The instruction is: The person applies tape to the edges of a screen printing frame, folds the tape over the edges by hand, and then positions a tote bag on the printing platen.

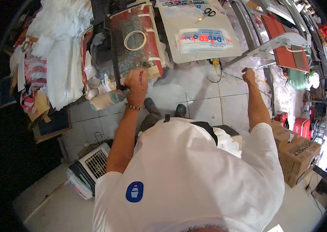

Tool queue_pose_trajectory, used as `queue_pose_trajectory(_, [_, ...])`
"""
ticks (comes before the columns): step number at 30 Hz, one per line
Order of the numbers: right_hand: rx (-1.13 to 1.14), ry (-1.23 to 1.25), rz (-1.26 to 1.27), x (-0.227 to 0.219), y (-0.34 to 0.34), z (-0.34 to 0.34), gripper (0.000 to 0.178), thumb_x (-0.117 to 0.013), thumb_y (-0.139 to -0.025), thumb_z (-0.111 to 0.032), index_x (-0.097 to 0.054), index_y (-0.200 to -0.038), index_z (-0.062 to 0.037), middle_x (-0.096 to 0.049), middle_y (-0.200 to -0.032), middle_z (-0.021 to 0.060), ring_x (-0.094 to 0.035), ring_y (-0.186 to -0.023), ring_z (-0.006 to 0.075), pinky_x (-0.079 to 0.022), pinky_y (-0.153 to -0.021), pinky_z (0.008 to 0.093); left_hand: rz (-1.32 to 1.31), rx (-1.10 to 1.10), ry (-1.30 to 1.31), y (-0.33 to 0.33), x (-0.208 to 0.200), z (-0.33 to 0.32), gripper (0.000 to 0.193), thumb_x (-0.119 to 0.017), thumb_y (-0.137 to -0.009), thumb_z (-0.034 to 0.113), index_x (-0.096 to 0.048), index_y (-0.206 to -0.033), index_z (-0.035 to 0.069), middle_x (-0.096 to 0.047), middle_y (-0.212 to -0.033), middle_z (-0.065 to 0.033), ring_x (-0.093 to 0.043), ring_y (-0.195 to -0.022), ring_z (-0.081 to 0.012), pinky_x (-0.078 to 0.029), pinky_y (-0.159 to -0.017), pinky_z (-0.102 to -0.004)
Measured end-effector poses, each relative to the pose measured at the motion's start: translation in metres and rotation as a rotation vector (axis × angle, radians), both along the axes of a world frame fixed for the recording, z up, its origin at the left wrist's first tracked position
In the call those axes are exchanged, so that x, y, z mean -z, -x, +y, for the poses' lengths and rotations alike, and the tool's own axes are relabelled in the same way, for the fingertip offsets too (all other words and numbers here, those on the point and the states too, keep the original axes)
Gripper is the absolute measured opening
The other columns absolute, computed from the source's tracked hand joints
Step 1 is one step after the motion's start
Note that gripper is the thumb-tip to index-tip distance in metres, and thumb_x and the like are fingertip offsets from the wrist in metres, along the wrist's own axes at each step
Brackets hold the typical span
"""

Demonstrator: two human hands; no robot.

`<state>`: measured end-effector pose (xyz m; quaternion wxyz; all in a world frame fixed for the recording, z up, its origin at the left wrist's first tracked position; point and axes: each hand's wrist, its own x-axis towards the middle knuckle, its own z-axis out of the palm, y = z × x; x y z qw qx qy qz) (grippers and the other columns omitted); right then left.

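Observation:
At the near edge of a red-bordered screen frame [154, 42], my left hand [136, 83] is closed around its wooden front bar [154, 72]. A roll of tape [135, 40] lies on the frame's dark surface. Beside the hand is a cloth-wrapped bundle [107, 99]. My right hand [249, 75] is curled below a grey metal arm [262, 49]; what its fingers hold, if anything, is hidden. Between the hands, farther off, a pale board [194, 57] bears a stack of printed white plastic bags [204, 40] and scissors [206, 14].
White plastic sheeting [63, 50] hangs at the left. A yellow plug with a cable [215, 63] hangs below the board. Cardboard boxes [297, 154] stand at the right; a grilled appliance [94, 160] sits on the floor at the left.

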<state>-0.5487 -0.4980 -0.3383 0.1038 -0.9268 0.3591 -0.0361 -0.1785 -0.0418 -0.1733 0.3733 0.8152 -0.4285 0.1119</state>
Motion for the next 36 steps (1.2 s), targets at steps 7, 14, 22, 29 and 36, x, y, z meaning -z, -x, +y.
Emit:
queue_pose_trajectory(7, [0.217, 0.165, 0.235, 0.009, 0.004, -0.003, 0.023, -0.057, -0.080, -0.010, -0.069, -0.100, -0.0095, -0.071, -0.094, 0.0204, -0.070, -0.091, 0.0314, -0.054, -0.082, 0.0444, -0.174, -0.122, 0.075, -0.009, -0.037, -0.056, 0.015, -0.063, -0.087, 0.014, -0.067, -0.098, 0.004, -0.064, -0.098, -0.0116, -0.059, -0.091, -0.0329, -0.047, -0.082, -0.0427])
queue_pose_trajectory(14, [0.355, -0.154, -0.044, -0.010, -0.015, 0.025, 0.028, -0.050, -0.089, -0.017, -0.064, -0.111, -0.0064, -0.069, -0.102, 0.0205, -0.065, -0.098, 0.0402, -0.051, -0.088, 0.0496, -0.153, -0.416, -0.186, -0.044, -0.032, -0.080, 0.026, -0.065, -0.086, 0.023, -0.069, -0.105, 0.006, -0.063, -0.110, -0.0079, -0.054, -0.106, -0.0317, -0.033, -0.096, -0.0541])
queue_pose_trajectory(22, [-0.107, -0.502, -0.845, -0.172, -0.137, 0.169, 0.025, -0.069, -0.088, -0.018, -0.070, -0.108, -0.0028, -0.068, -0.099, 0.0125, -0.067, -0.086, 0.0211, -0.054, -0.073, 0.0313, 0.582, 0.155, 0.095, 0.029, -0.096, -0.069, 0.021, -0.062, -0.095, 0.016, -0.069, -0.106, -0.001, -0.070, -0.089, -0.0073, -0.064, -0.081, -0.0135, -0.050, -0.074, -0.0301])
queue_pose_trajectory(29, [-0.259, -0.666, -0.899, -0.270, -0.186, 0.249, 0.024, -0.068, -0.090, -0.014, -0.070, -0.112, -0.0057, -0.063, -0.105, 0.0050, -0.060, -0.087, 0.0148, -0.047, -0.070, 0.0261, 0.576, 0.266, 0.074, 0.061, -0.094, -0.050, 0.021, -0.062, -0.093, 0.018, -0.069, -0.098, -0.001, -0.070, -0.081, -0.0124, -0.064, -0.076, -0.0242, -0.049, -0.072, -0.0363])
queue_pose_trajectory(36, [-0.299, -0.609, -0.827, -0.253, -0.178, 0.272, 0.016, -0.070, -0.088, -0.012, -0.072, -0.103, -0.0058, -0.064, -0.097, 0.0038, -0.058, -0.081, 0.0137, -0.044, -0.066, 0.0260, 0.396, 0.296, 0.014, 0.070, -0.085, -0.031, 0.020, -0.064, -0.090, 0.018, -0.070, -0.098, 0.001, -0.069, -0.086, -0.0157, -0.063, -0.080, -0.0352, -0.048, -0.074, -0.0413])
